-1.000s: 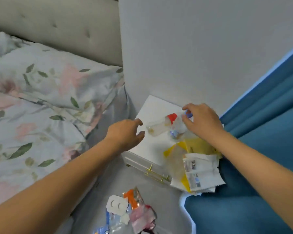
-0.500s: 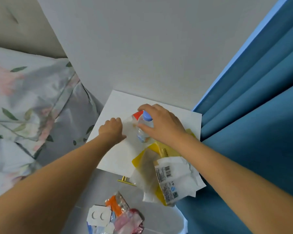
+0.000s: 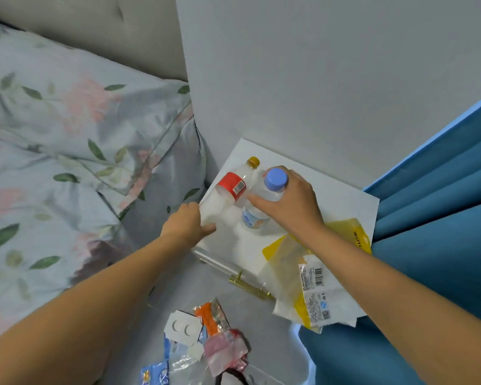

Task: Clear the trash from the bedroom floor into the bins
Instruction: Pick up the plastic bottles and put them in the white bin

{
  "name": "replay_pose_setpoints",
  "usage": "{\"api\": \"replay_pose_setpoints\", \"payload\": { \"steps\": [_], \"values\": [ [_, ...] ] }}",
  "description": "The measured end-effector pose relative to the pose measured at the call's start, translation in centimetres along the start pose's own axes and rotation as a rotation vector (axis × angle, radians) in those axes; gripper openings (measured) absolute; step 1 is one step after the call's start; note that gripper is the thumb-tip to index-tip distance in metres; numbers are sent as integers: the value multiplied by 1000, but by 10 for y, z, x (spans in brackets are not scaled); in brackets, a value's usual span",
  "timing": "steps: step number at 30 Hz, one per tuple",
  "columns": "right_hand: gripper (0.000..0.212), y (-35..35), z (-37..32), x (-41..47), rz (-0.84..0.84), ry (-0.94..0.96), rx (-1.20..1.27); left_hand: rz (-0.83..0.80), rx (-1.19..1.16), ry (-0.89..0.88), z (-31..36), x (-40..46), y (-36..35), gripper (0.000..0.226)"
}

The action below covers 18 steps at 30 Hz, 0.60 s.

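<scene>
The left hand (image 3: 188, 226) curls its fingers round the base of a clear plastic bottle with a red label (image 3: 232, 186) and a yellow cap, which tilts up and away from that grip over the white nightstand (image 3: 336, 201). Just right of it, touching its side, the right hand (image 3: 286, 202) pinches the neck of a smaller blue-capped water bottle (image 3: 264, 201) that hangs upright below the fingers, its base at or just above the nightstand top. Below the right wrist, yellow and white plastic wrappers (image 3: 311, 284) droop over the nightstand edge. Nearer the person than both grips, more wrappers and a card scrap (image 3: 206, 340) lie on the floor. The step in hand looks like gathering both bottles; next they need carrying to a bin, which is out of view.
</scene>
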State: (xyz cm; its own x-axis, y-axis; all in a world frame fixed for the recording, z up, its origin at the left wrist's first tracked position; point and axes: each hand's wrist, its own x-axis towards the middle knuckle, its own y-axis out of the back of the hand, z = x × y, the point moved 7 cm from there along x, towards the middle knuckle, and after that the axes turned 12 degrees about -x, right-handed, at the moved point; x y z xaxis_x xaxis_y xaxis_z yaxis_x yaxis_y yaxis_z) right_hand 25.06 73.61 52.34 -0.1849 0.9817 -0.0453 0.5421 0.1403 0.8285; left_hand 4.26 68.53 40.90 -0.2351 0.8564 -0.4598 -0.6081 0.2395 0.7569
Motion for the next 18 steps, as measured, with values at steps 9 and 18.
{"api": "replay_pose_setpoints", "payload": {
  "steps": [9, 18],
  "values": [
    [59, -120, -232, -113, -270, 352, 57, 280, -344, 232, -251, -180, 103, 51],
    [41, -303, -443, -428, -705, 780, 19, 609, -555, 696, -555, -577, 75, 56]
  ]
}}
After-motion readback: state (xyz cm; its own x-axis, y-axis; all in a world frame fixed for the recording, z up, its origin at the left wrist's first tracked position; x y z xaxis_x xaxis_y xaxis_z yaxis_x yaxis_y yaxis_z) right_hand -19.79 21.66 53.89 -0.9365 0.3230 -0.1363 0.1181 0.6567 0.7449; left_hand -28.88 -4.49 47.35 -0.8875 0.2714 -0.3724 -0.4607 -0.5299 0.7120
